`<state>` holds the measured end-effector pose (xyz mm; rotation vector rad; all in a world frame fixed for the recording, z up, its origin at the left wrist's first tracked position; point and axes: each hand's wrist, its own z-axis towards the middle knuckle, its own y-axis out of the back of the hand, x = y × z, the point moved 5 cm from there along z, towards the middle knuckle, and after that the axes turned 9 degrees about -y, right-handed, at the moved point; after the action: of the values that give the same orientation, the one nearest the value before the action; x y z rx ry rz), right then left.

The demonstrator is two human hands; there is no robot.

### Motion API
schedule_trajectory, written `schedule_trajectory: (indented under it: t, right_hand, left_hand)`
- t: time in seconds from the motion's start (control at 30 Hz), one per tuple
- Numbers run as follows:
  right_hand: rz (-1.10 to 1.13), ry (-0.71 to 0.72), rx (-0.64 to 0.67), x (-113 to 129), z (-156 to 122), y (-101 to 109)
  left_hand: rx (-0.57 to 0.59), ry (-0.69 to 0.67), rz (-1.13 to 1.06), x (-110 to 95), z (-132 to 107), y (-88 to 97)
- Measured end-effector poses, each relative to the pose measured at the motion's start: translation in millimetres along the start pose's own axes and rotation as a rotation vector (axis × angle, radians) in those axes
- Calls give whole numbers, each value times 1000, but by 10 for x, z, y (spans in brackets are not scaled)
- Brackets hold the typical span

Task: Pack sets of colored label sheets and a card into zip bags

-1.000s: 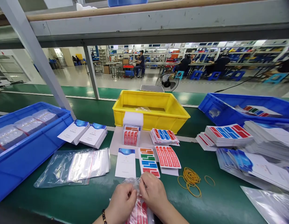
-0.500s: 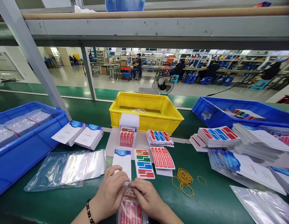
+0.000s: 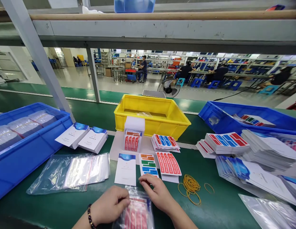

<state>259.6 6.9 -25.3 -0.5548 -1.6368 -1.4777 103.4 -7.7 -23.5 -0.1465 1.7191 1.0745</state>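
A clear plastic bag [image 3: 137, 211] holding red label sheets lies on the bench close to me. My left hand [image 3: 111, 203] pinches its left edge, with thumb and curled fingers together. Over the bag's upper right side is my right hand [image 3: 157, 192], thumb and fingers apart and nothing between them. Its fingertips hide the lower edge of a colored label sheet [image 3: 148, 163]. Left of that sheet lies a white booklet [image 3: 125, 171] with a blue top. A sheet of red labels [image 3: 168, 163] lies to the right on white paper.
Behind stand a yellow bin [image 3: 150, 124] and a box of cards [image 3: 133, 140]. Blue bins [image 3: 31, 149] flank the bench. Rubber bands [image 3: 191, 186], booklet stacks [image 3: 93, 140], label stacks [image 3: 226, 143] and empty plastic bags [image 3: 87, 171] lie around.
My hands were together at the bag's top edge. The right hand has let go and moved up and right, while the left has slid down to the bag's left side.
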Motion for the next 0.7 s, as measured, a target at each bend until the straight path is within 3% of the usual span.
schedule_trajectory:
  t: [0.07, 0.17, 0.4, 0.53, 0.7]
  right_hand:
    - [-155, 37, -62, -18, 79, -44]
    - [-407, 121, -6, 24, 202, -215]
    - [-846, 128, 238, 233, 368, -546]
    - [-930, 123, 248, 250, 369, -637]
    - [-839, 150, 192, 61, 338, -650]
  left_hand:
    - [58, -26, -118, 50, 26, -161]
    - [101, -52, -233, 148, 56, -320]
    - [94, -98, -371, 247, 45, -318]
    - [85, -94, -366, 229, 24, -307]
    - [58, -77, -396, 230, 22, -293]
